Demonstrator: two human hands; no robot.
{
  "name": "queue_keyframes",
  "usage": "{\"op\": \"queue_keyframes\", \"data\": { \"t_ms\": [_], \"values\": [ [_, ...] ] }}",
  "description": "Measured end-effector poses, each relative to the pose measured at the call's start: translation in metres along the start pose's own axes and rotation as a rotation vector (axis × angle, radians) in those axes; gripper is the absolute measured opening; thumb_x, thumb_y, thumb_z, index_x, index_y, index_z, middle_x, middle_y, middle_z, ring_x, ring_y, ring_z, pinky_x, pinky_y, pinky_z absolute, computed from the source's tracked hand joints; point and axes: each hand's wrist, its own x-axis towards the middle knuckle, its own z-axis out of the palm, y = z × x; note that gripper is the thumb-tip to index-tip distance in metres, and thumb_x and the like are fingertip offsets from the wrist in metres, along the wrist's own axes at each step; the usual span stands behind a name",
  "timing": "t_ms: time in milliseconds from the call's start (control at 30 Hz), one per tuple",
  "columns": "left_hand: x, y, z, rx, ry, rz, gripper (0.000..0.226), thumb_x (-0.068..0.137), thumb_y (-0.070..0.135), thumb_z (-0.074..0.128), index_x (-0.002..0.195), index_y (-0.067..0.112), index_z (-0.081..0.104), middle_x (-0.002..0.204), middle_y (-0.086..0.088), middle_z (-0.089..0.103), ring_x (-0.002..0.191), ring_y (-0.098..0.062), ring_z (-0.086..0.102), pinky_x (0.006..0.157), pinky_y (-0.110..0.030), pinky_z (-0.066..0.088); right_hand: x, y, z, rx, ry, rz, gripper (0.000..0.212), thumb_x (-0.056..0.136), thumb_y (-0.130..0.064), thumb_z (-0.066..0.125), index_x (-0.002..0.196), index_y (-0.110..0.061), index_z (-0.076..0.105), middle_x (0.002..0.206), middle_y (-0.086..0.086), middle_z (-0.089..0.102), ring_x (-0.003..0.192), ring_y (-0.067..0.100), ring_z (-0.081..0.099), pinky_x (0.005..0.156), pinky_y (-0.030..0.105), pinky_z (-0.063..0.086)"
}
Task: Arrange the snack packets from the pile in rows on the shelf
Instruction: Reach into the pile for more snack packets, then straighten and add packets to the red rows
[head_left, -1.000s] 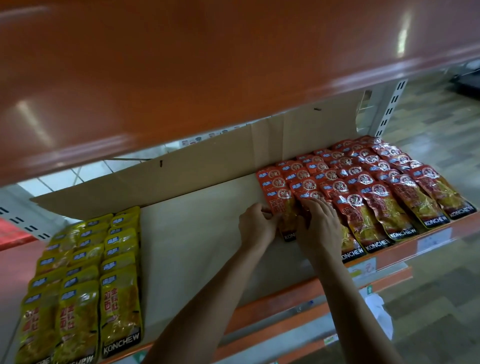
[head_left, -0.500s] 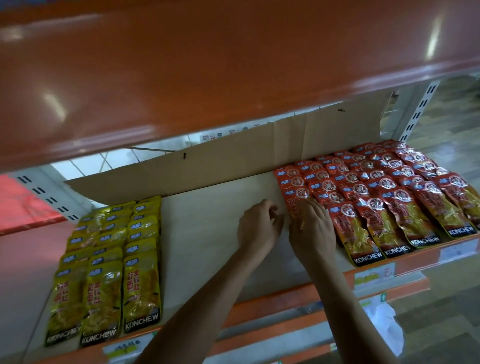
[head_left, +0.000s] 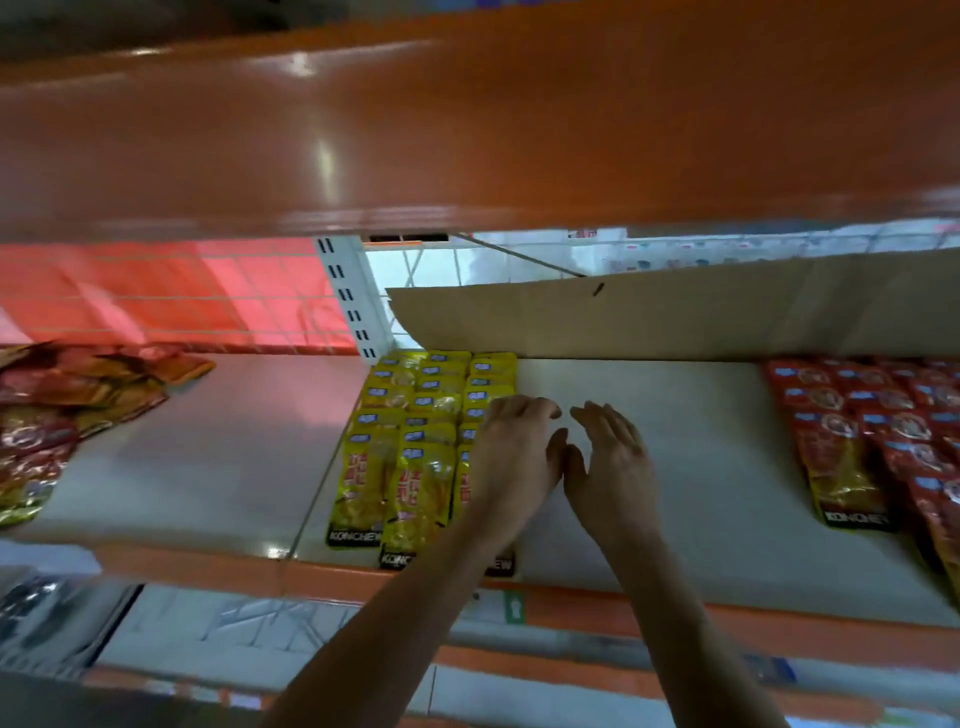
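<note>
Both hands are held low over the pale shelf board (head_left: 701, 467), the left hand (head_left: 511, 452) overlapping the rows of glossy yellow snack packets (head_left: 415, 441), the right hand (head_left: 613, 457) just beside it. The fingers (head_left: 519, 408) of both are released and nothing is grasped. The jumbled pile of red and orange foil packets (head_left: 67, 405) lies well to the left, beyond the yellow rows, so the left hand is judged nearer.

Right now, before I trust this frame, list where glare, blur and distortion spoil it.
Head view: glare streaks on the orange upper shelf; motion blur softens everything, worst on the packet pile at left; the wide lens bends the lower shelf edge; left hand and right hand are smeared yet readable; KONCHEW on the yellow packets is partly legible.
</note>
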Motion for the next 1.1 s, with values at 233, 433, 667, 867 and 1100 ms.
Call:
{"op": "queue_keyframes", "data": {
  "t_ms": [233,433,667,867,1100],
  "values": [
    [-0.011,-0.119,-0.073,0.075,0.074,-0.017,0.035,0.076,0.035,0.05,0.096,0.014,0.068,0.092,-0.009,0.066,0.093,-0.033,0.058,0.076,-0.04,0.053,0.001,-0.109,0.078,0.065,-0.044,-0.129,0.027,0.065,-0.002,0.055,0.091,-0.003,0.063,0.093,0.015,0.066,0.091,0.037,0.061,0.077,0.04,0.052],
    [-0.017,-0.223,-0.128,0.134,0.131,-0.071,0.029,0.075,0.036,0.054,0.09,0.018,0.07,0.088,-0.003,0.068,0.09,-0.029,0.062,0.072,-0.035,0.054,0.001,-0.191,0.163,0.06,-0.155,-0.155,0.042,0.066,-0.008,0.058,0.107,-0.005,0.064,0.109,0.015,0.065,0.104,0.037,0.06,0.088,0.045,0.052],
    [-0.031,-0.326,-0.181,0.235,0.117,-0.16,0.033,0.073,0.025,0.076,0.104,0.015,0.068,0.107,-0.009,0.065,0.102,-0.033,0.058,0.077,-0.042,0.054,-0.002,-0.278,0.235,0.014,-0.242,-0.193,0.044,0.068,-0.001,0.074,0.112,-0.004,0.066,0.115,0.014,0.066,0.11,0.035,0.06,0.098,0.045,0.045],
    [-0.052,-0.403,-0.221,0.342,0.221,-0.313,0.037,0.074,0.024,0.075,0.107,0.011,0.065,0.109,-0.015,0.062,0.103,-0.038,0.056,0.082,-0.047,0.051,-0.008,-0.339,0.283,0.052,-0.431,-0.269,0.041,0.081,-0.011,0.067,0.121,-0.007,0.061,0.125,0.013,0.061,0.119,0.033,0.051,0.102,0.036,0.04],
    [-0.079,-0.464,-0.268,0.46,0.302,-0.587,0.032,0.08,0.012,0.067,0.111,0.008,0.062,0.115,-0.019,0.058,0.103,-0.04,0.052,0.075,-0.046,0.048,-0.026,-0.408,0.332,0.171,-0.636,-0.393,0.039,0.092,-0.022,0.056,0.131,-0.025,0.053,0.135,-0.001,0.051,0.125,0.019,0.042,0.104,0.028,0.031]
  ]
}}
